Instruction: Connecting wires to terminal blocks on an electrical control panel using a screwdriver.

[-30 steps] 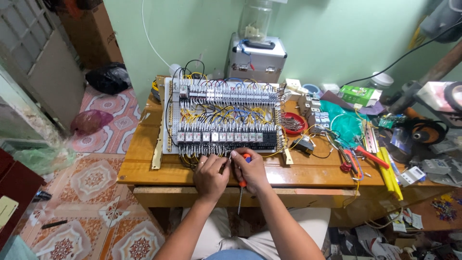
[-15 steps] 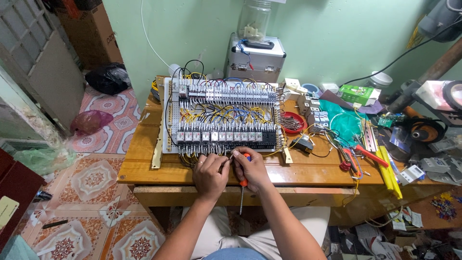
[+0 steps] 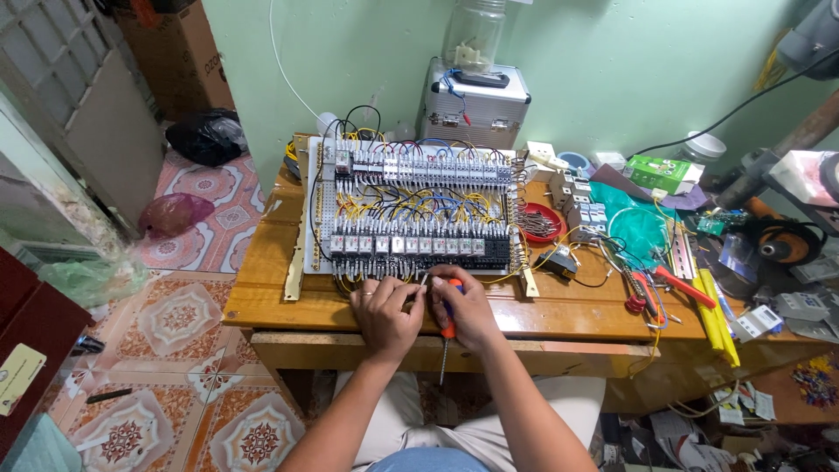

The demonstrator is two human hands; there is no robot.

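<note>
Not much has changed since a sec ago: both hands sit at the same spot by the front edge of the wired panel (image 3: 411, 210), and the screwdriver (image 3: 447, 328) hangs the same way, so the work at the bottom row of wires looks ongoing, not done. The left hand (image 3: 384, 315) is palm down w/ fingers curled in, tips pinching at smth tiny by the panel's lower edge; can't tell what, prob. a thin wire. The right hand (image 3: 468, 308) is right beside it, touching, fingers clenched round the screwdriver's orange handle, w/ the metal shaft pointing down past the edge of the wooden desk (image 3: 262, 297). Both forearms come up from below, elbows low. Off to the right lie red pliers (image 3: 677, 284) and a small red bowl (image 3: 540, 223) of metal bits, well apart from the hands.
</note>
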